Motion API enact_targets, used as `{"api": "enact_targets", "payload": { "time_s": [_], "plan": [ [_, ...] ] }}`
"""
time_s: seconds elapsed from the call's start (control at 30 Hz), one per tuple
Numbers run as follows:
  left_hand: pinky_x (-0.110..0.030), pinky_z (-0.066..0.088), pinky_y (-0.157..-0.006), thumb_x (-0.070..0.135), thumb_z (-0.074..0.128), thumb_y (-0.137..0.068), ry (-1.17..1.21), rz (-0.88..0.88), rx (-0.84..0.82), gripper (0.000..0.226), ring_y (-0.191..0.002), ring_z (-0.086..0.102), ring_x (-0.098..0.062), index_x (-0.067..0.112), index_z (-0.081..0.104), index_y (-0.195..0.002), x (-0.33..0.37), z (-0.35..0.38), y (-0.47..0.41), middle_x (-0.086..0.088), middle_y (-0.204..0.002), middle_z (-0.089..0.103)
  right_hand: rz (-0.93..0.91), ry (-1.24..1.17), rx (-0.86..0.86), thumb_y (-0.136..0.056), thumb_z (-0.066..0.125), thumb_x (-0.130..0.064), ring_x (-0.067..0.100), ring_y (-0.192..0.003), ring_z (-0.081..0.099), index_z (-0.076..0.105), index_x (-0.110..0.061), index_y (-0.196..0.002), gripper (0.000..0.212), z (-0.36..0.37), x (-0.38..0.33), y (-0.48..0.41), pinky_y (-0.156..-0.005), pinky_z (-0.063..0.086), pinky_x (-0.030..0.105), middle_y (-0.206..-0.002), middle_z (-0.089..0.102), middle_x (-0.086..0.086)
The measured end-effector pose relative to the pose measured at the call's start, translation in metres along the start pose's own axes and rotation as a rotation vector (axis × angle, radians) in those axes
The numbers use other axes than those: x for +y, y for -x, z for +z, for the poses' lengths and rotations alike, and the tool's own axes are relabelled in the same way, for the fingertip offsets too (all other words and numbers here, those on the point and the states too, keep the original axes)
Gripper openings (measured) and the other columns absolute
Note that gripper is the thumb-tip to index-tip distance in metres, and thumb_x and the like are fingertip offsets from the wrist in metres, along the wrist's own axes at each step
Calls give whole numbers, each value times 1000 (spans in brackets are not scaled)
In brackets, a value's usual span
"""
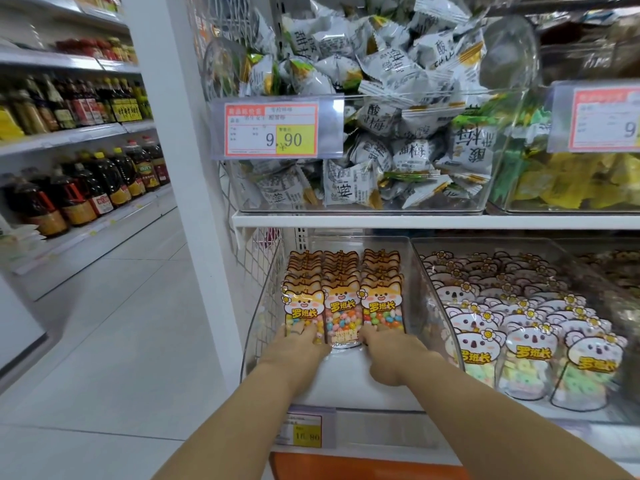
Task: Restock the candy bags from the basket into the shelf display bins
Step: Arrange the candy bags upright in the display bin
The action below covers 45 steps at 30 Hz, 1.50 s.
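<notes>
Head: fox bags [343, 306] (koala bags [526, 344] adjacent)

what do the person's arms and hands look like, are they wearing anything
Both forearms are bare, with no sleeves, gloves or watch in view. The left hand seems to carry a ring on one finger; the right hand shows none.

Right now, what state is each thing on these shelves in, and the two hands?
fox candy bags, upright in three rows.
clear bin, partly filled, front bare.
koala bags, upright, packed in neighbouring bin.
plum candies, heaped high in upper bin.
left hand, fingers resting on front left bag.
right hand, fingers touching front right bag.
</notes>
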<state>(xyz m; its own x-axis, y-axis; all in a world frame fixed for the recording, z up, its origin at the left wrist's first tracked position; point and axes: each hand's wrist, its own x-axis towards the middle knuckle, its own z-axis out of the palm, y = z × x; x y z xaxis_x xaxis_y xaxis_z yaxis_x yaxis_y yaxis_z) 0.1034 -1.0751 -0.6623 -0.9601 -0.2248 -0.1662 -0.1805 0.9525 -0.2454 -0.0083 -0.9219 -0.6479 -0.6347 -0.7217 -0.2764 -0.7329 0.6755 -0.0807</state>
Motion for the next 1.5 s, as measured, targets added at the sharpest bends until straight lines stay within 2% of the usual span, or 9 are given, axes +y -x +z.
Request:
{"api": "enact_targets", "payload": {
  "time_s": [0.17,0.33,0.57,0.7,0.97,1.13,1.23,1.4,1.5],
  "plan": [
    [-49,13,-122,29,33,-108,31,-4,-31,44,-148,17,-35,34,38,-151,-1,-4,-4,-12,-161,21,22,54,28,-91,49,-18,32,-118,54,39,-21,-135,46,2,-3,3,-94,47,43,-130,56,9],
    [-53,13,-123,19,35,-105,10,-8,-38,50,-147,23,-35,36,35,-152,0,-6,-3,-13,-159,27,30,59,9,-93,50,-21,31,-119,55,41,-20,-137,45,4,-3,4,-94,47,43,-131,56,9],
    [-43,42,-103,14,40,-102,114,-14,-88,49,-127,47,-35,32,42,-148,5,-14,5,-11,-141,44,3,-14,11,-92,51,-20,32,-116,57,45,-22,-136,45,-2,-2,18,-91,49,40,-129,58,8],
    [-39,48,-92,15,44,-100,215,-48,-93,48,-118,54,-34,33,46,-145,10,-26,16,-9,-137,48,-42,-46,41,-92,50,-22,31,-113,58,48,-24,-132,41,-17,-1,41,-90,50,38,-128,57,7],
    [-33,53,-89,25,55,-98,701,-91,343,38,-106,61,-14,34,57,-135,49,-47,89,5,-122,63,-240,-155,356,-94,55,-34,20,-105,61,56,-30,-125,31,-28,1,136,-85,52,35,-116,65,-7],
    [-31,52,-84,19,55,-98,983,-112,503,38,-95,61,-8,33,57,-134,110,-26,142,15,-107,60,-278,-294,396,-91,63,-37,9,-96,62,63,-31,-119,29,8,32,202,-82,53,34,-103,66,-16],
    [-35,56,-83,17,52,-99,1031,-122,429,36,-90,63,-8,31,58,-133,151,7,150,13,-105,61,-209,-340,320,-89,65,-35,8,-85,62,65,-30,-114,25,51,62,225,-76,53,35,-92,65,-17],
    [-31,55,-73,24,51,-100,938,-136,61,32,-85,64,-10,35,58,-129,205,79,146,9,-108,64,-1,-406,113,-92,63,-31,9,-84,61,68,-22,-114,25,128,119,231,-78,51,29,-93,65,-14],
    [-39,54,-90,27,49,-98,786,-129,-130,27,-97,64,-19,29,62,-121,216,134,142,7,-117,65,113,-354,-95,-93,62,-30,14,-93,62,66,-21,-116,26,176,143,223,-83,48,25,-106,68,-3]
  ]
}}
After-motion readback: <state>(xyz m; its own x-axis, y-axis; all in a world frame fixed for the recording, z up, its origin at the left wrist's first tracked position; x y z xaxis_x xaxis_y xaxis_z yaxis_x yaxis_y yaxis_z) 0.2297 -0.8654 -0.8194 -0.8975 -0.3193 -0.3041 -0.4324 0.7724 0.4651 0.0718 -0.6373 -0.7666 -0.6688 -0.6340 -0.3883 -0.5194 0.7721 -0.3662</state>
